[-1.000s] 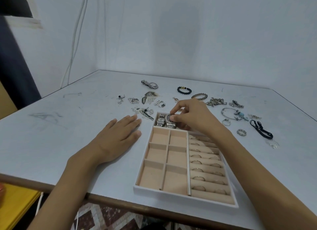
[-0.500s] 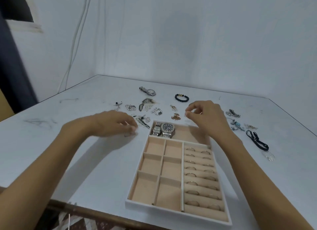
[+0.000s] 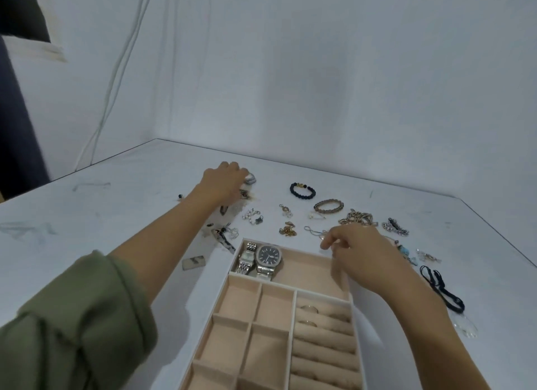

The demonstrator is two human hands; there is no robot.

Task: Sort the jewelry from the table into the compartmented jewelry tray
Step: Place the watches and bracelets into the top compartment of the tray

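The beige-lined jewelry tray lies in front of me. Its far long compartment holds a slim silver watch and a dark-dial watch. Several rings sit in the ring rolls on the right. My left hand is stretched far forward, fingers curled over another silver watch that lies on the table and mostly hidden under the hand. My right hand hovers over the tray's far right corner with loosely bent fingers and nothing in them.
Loose jewelry is spread beyond the tray: a black bead bracelet, a brown bracelet, a chain heap, earrings, a gold piece and a black cord. A small flat piece lies left of the tray.
My left hand has gone from beside the tray forward onto the far silver watch. My right hand left the watch in the tray, then came back to its far right corner.
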